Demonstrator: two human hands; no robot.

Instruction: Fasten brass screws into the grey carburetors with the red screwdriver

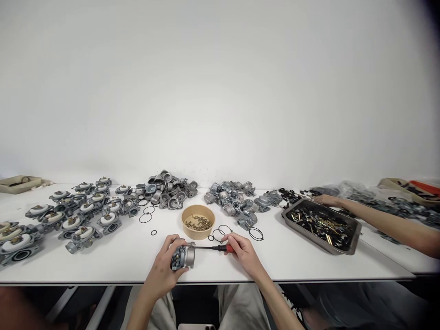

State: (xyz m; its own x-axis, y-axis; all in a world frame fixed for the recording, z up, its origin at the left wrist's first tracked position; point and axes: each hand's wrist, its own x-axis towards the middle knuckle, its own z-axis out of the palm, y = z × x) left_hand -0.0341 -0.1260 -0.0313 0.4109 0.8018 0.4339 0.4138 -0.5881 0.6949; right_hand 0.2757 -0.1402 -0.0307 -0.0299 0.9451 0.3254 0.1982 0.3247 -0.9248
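My left hand (164, 266) is wrapped around a grey metal carburetor (184, 256), held on its side near the table's front edge. In my right hand (243, 254) is a screwdriver (225, 248) with a red and black handle, lying level. Its thin shaft points left, and the tip meets the upper part of the carburetor's bowl side. Just behind the hands stands a round tan bowl (198, 233) with small brass-coloured screws (199, 222) inside. Black rubber rings (256, 234) lie right of the bowl, and more rings (145, 218) lie to its left.
Rows of carburetors with white floats (84, 233) fill the left. Behind the bowl are piles of metal bowls (168, 190) and carburetor bodies (230, 197). At right, another person's hand (328, 200) reaches over a metal tray (338, 250) of small black and brass parts.
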